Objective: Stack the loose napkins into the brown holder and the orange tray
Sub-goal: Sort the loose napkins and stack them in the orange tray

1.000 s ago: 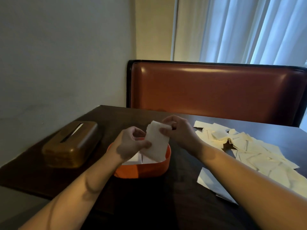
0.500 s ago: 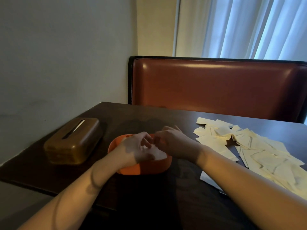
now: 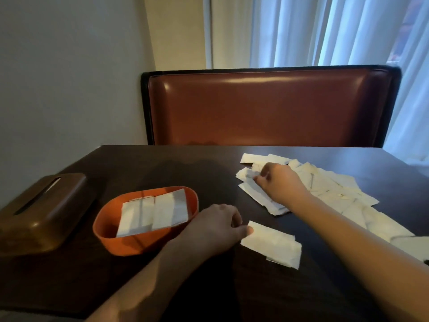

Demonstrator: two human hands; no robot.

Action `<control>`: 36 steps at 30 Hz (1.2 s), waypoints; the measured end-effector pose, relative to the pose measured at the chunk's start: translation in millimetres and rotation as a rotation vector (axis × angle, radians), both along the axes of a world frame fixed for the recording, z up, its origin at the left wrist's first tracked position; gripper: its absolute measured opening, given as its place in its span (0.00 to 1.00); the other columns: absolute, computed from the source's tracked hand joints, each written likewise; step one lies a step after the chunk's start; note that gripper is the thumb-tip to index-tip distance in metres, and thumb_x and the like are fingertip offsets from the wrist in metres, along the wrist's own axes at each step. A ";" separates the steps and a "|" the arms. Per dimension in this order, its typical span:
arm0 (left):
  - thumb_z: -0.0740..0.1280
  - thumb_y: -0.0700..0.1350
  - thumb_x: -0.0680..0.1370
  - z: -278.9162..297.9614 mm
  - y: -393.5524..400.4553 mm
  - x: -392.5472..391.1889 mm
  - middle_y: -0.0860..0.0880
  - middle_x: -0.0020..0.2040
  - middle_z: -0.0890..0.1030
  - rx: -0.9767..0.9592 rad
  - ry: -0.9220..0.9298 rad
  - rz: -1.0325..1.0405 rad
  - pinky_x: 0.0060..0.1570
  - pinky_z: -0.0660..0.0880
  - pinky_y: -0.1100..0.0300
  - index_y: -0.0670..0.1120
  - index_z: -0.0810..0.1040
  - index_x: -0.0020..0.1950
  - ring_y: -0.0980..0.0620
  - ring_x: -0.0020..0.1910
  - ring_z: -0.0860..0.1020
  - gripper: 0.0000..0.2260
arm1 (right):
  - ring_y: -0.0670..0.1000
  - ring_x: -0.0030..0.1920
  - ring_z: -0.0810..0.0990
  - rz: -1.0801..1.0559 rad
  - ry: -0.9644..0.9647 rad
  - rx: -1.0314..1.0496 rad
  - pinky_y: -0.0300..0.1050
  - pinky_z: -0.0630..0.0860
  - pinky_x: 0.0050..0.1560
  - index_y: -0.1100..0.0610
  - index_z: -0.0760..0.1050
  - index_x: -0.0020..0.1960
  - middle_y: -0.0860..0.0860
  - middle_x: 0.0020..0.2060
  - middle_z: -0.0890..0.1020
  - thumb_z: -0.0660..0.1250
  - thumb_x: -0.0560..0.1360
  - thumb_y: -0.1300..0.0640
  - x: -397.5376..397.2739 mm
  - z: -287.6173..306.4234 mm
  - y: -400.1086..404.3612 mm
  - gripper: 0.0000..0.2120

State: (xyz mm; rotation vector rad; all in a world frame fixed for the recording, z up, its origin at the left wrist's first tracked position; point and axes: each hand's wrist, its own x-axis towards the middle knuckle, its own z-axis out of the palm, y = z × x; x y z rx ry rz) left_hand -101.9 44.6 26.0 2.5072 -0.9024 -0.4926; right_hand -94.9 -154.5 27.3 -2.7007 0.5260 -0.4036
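Head view showed a fetching step: the right hand (image 3: 282,182) pinched a napkin at the loose pile (image 3: 329,194) on the surface, the left hand (image 3: 218,225) touched a folded napkin (image 3: 271,244) with curled fingers, and both likely belonged next in the part-filled orange tray (image 3: 109,226)

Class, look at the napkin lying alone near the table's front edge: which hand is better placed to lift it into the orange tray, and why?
The left hand: its fingertips already touch the lone napkin, and the orange tray sits right beside it. The right hand is farther back in the loose pile.
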 end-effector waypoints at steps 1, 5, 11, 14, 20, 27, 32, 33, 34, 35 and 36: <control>0.68 0.61 0.76 -4.8 -13.4 0.0 0.56 0.49 0.77 0.075 0.018 0.045 0.53 0.77 0.58 0.54 0.76 0.59 0.58 0.48 0.76 0.17 | 0.51 0.42 0.75 -0.073 0.108 -0.031 0.42 0.69 0.45 0.59 0.77 0.56 0.54 0.44 0.81 0.61 0.80 0.41 -1.7 -3.5 -12.5 0.20; 0.73 0.59 0.73 -15.2 -44.5 4.5 0.52 0.48 0.79 0.193 0.064 0.097 0.51 0.78 0.57 0.50 0.78 0.56 0.55 0.47 0.78 0.19 | 0.51 0.46 0.78 -0.105 0.399 -0.113 0.43 0.73 0.47 0.57 0.75 0.60 0.51 0.45 0.80 0.64 0.72 0.30 -8.7 -19.0 -39.5 0.32; 0.74 0.50 0.74 -14.9 -56.6 23.6 0.51 0.48 0.82 0.068 0.228 0.021 0.52 0.79 0.58 0.48 0.81 0.54 0.56 0.48 0.81 0.11 | 0.53 0.54 0.77 0.002 0.393 0.206 0.46 0.74 0.57 0.58 0.73 0.67 0.52 0.54 0.80 0.74 0.73 0.48 -7.9 -25.6 -52.1 0.27; 0.74 0.43 0.74 -14.3 -63.2 35.3 0.50 0.49 0.83 -0.261 0.251 0.092 0.54 0.80 0.55 0.47 0.81 0.52 0.55 0.49 0.82 0.08 | 0.54 0.52 0.79 0.001 0.168 0.327 0.43 0.74 0.50 0.58 0.74 0.66 0.55 0.56 0.81 0.74 0.74 0.53 -9.7 -25.7 -55.9 0.23; 0.74 0.40 0.74 -19.7 -88.7 48.0 0.51 0.44 0.85 -0.901 0.169 0.271 0.44 0.81 0.60 0.48 0.82 0.46 0.58 0.43 0.83 0.04 | 0.54 0.40 0.81 0.005 -0.485 0.534 0.50 0.76 0.41 0.58 0.80 0.42 0.54 0.37 0.83 0.72 0.73 0.58 -15.8 -30.7 -64.6 0.03; 0.63 0.48 0.82 -39.7 -88.2 43.7 0.56 0.39 0.82 -1.074 0.091 0.318 0.37 0.81 0.62 0.51 0.80 0.46 0.62 0.40 0.81 0.08 | 0.50 0.39 0.77 0.036 -0.689 0.730 0.46 0.72 0.40 0.62 0.81 0.46 0.60 0.40 0.82 0.68 0.78 0.53 -21.3 -25.8 -65.9 0.12; 0.63 0.49 0.82 -40.3 -86.2 46.0 0.64 0.39 0.81 -1.105 -0.005 0.334 0.39 0.78 0.66 0.54 0.80 0.44 0.67 0.40 0.78 0.09 | 0.55 0.42 0.83 0.245 -0.560 1.156 0.54 0.78 0.47 0.60 0.83 0.51 0.57 0.43 0.85 0.69 0.77 0.56 -34.1 -16.6 -68.3 0.09; 0.63 0.50 0.82 -40.9 -85.7 46.3 0.63 0.39 0.81 -1.107 0.011 0.349 0.42 0.79 0.61 0.54 0.80 0.44 0.66 0.40 0.78 0.09 | 0.54 0.42 0.84 0.307 -0.505 1.208 0.53 0.80 0.45 0.60 0.82 0.54 0.56 0.43 0.85 0.67 0.78 0.57 -37.2 -15.0 -65.8 0.09; 0.64 0.50 0.82 -41.2 -85.4 46.5 0.61 0.40 0.82 -1.109 0.039 0.367 0.46 0.80 0.56 0.54 0.81 0.44 0.64 0.41 0.79 0.09 | 0.53 0.42 0.84 0.366 -0.456 1.240 0.51 0.82 0.44 0.59 0.82 0.56 0.56 0.44 0.86 0.67 0.78 0.58 -40.0 -13.8 -62.1 0.09; 0.64 0.51 0.82 -40.1 -84.9 45.4 0.60 0.41 0.83 -1.114 0.075 0.380 0.49 0.80 0.52 0.54 0.82 0.44 0.62 0.43 0.79 0.09 | 0.53 0.43 0.85 0.413 -0.423 1.259 0.49 0.83 0.43 0.60 0.81 0.58 0.56 0.46 0.86 0.66 0.78 0.59 -41.2 -13.7 -57.2 0.11; 0.63 0.51 0.82 -39.6 -84.4 44.6 0.59 0.42 0.83 -1.119 0.125 0.390 0.53 0.80 0.48 0.54 0.82 0.45 0.58 0.46 0.80 0.09 | 0.53 0.45 0.85 0.435 -0.412 1.273 0.49 0.83 0.44 0.61 0.80 0.59 0.57 0.48 0.86 0.67 0.78 0.59 -40.5 -15.5 -51.8 0.12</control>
